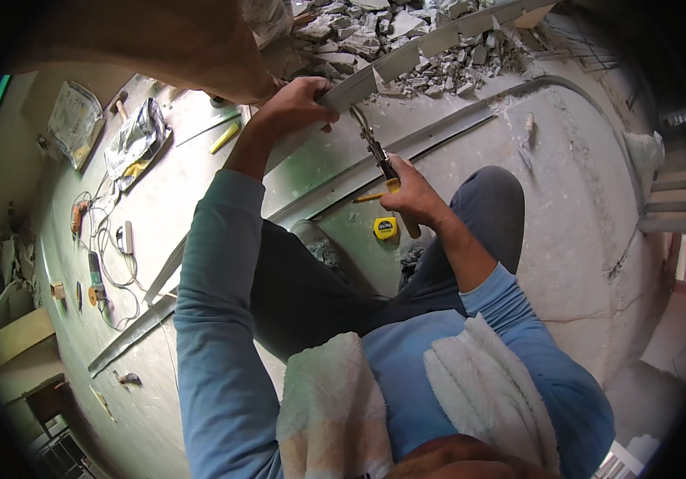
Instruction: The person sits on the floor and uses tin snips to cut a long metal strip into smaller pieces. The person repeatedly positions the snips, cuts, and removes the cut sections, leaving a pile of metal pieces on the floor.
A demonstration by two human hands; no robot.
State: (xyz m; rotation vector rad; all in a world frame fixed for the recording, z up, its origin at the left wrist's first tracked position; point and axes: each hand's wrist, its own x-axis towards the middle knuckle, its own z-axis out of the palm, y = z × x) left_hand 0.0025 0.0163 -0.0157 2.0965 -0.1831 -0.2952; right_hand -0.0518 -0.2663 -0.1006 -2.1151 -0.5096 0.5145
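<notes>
My left hand (299, 105) is closed on the edge of a long notched metal channel (407, 65), which slants up to the far right. In my right hand (419, 195) is a pair of tin snips (372, 142) with yellow handles, their jaws against the channel's near edge just right of my left hand. Whether the blades are around the metal I cannot tell. A thin yellow stick like a pencil (368, 198) juts leftward from beside my right fingers. Below it, between my knees, a yellow tape measure (385, 229) lies on the floor.
Broken rubble (439, 48) is heaped at the far side. Another metal channel (423, 144) lies across the floor. To the left are an angle grinder (95, 279), an orange drill (79, 215), tangled cords and plastic bags (137, 144). Another person's tan trouser leg (159, 48) is at far left.
</notes>
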